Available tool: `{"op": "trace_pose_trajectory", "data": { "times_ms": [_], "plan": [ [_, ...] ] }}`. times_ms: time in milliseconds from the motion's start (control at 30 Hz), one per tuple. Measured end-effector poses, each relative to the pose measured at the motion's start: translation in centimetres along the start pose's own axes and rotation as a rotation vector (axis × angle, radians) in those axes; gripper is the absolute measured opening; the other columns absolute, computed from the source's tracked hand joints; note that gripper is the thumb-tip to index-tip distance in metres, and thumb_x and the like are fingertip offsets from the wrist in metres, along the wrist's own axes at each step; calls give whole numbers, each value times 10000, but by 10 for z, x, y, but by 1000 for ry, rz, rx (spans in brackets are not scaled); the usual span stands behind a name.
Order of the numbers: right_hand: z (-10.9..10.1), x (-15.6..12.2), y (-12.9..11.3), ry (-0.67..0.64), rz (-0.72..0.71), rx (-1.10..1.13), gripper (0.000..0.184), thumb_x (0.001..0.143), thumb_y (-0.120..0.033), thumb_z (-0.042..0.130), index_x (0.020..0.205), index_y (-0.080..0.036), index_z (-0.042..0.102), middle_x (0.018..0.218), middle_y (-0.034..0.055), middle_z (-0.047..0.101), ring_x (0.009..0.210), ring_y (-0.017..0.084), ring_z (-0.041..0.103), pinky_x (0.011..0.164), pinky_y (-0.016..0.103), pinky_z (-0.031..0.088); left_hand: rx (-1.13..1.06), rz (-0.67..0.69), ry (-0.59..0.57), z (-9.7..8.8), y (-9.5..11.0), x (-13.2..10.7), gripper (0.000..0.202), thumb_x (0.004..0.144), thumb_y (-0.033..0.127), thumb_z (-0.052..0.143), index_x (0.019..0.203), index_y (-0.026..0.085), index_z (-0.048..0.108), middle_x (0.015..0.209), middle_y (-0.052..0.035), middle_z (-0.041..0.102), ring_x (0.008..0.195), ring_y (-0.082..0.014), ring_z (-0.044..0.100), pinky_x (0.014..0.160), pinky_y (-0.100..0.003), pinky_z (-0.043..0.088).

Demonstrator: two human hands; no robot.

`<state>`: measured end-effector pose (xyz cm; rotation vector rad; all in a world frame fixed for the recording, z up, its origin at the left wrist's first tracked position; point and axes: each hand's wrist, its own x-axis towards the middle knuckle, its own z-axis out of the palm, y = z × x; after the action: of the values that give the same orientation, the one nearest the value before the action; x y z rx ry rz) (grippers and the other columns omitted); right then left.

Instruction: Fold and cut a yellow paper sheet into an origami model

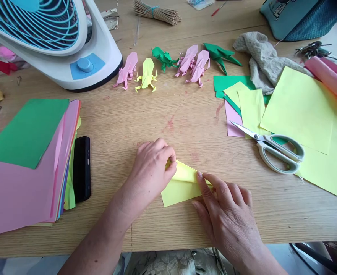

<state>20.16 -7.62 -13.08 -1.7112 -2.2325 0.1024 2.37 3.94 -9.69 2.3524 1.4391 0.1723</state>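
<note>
A yellow sheet of origami paper (177,193) lies partly folded on the wooden table, its upper flap turned over along a slanting crease. My left hand (156,165) pinches the paper's upper left edge between thumb and forefinger. At the paper's right end, my right hand (226,210) grips the folded edge, its fingertips pressed on the flap. The right corner is partly hidden under those fingers. Beyond my hands stands a row of folded paper frogs, among them a yellow frog (147,75), a pink frog (127,70) and a green frog (164,58).
Scissors (281,147) rest on yellow sheets (303,110) at the right, near a grey cloth (260,53). A coloured paper stack (22,187) and a black phone (81,168) lie left, below a fan (99,49). A bundle of sticks (157,12) lies at the back.
</note>
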Motion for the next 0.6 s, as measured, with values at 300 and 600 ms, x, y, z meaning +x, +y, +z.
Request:
{"op": "trace_pose_trajectory", "data": {
  "times_ms": [300, 600],
  "plan": [
    [-3, -2, -1, -2, 14, -13, 393, 983, -310, 502, 1334, -142, 560, 1249, 90, 644, 875, 220, 507, 792, 393, 351, -17, -48, -40, -5, 1, 1, 129, 840, 88, 591, 906, 196, 573, 952, -3, 562, 937, -192, 549, 870, -369, 408],
    [-2, 1, -2, -23, 7, -68, 410, 997, -310, 469, 1364, -139, 537, 1227, 97, 660, 887, 228, 511, 799, 396, 348, 29, 67, 92, 4, 0, -10, 119, 909, 142, 580, 878, 214, 669, 946, -27, 588, 945, -210, 544, 888, -412, 388]
  ]
}}
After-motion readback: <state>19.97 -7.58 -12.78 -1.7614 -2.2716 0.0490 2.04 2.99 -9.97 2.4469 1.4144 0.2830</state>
